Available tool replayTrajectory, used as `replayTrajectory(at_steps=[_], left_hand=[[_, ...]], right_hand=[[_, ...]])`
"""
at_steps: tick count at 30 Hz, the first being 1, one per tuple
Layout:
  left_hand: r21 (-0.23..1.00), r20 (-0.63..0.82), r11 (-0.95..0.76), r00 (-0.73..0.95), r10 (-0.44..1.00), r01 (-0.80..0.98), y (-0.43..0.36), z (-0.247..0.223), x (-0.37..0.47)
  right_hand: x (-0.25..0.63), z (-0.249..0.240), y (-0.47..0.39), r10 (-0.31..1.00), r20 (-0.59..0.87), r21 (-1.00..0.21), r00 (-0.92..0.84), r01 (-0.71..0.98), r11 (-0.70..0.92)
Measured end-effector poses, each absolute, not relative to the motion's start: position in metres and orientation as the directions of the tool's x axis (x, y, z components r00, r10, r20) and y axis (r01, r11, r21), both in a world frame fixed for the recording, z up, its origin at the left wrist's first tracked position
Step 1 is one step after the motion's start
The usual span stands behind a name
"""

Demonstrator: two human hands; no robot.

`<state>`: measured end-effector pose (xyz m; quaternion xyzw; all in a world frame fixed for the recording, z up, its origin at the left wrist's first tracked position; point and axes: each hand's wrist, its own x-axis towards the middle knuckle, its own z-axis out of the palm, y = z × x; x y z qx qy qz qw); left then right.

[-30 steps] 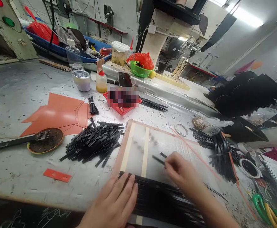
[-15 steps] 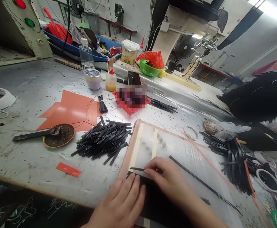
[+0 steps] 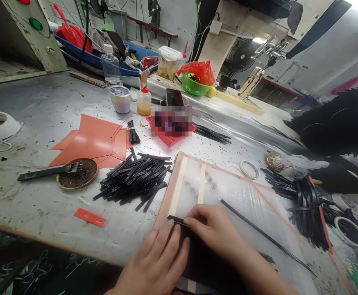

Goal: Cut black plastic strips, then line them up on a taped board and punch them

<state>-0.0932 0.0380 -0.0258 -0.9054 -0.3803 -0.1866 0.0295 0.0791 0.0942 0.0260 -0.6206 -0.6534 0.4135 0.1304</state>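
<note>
A short black strip [image 3: 176,220] lies across the lower end of a strip of pale tape [image 3: 179,186] on the translucent board [image 3: 228,189]. My right hand [image 3: 213,227] pinches its right end between thumb and forefinger. My left hand [image 3: 157,256] rests flat, fingers stretched, with the fingertips close to the strip's left end. Under both hands is a dark black area [image 3: 208,262] of strips or sheet; its detail is lost in shadow. To the right of my right hand a long thin black strip [image 3: 263,233] lies slantwise on the board.
A heap of short black strips [image 3: 136,176] lies left of the board. Further left are orange sheets [image 3: 97,137], a round lid with dark glue [image 3: 79,174] and a brush [image 3: 40,174]. Longer black strips [image 3: 309,213] and tape rolls [image 3: 351,232] crowd the right side.
The short black strip has come down from just above the row to its upper edge, moved by my right hand. My left fingertips have shifted slightly up toward it.
</note>
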Motion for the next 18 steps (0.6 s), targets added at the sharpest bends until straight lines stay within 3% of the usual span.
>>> replayTrajectory(at_steps=[7, 13, 18], left_hand=[[0.069, 0.246, -0.706, 0.674, 0.697, 0.705, 0.041, -0.018, -0.093], [0.090, 0.246, -0.705, 0.671, 0.700, 0.703, 0.045, -0.013, -0.092], [0.091, 0.203, -0.696, 0.671, 0.713, 0.712, 0.046, -0.013, -0.092]], right_hand=[[0.092, 0.033, 0.087, 0.928, -0.310, -0.642, -0.206, 0.765, -0.044], [0.122, 0.033, 0.077, 0.905, -0.409, -0.612, -0.116, 0.770, -0.178], [0.126, 0.028, 0.076, 0.922, -0.376, -0.605, -0.093, 0.778, -0.169]])
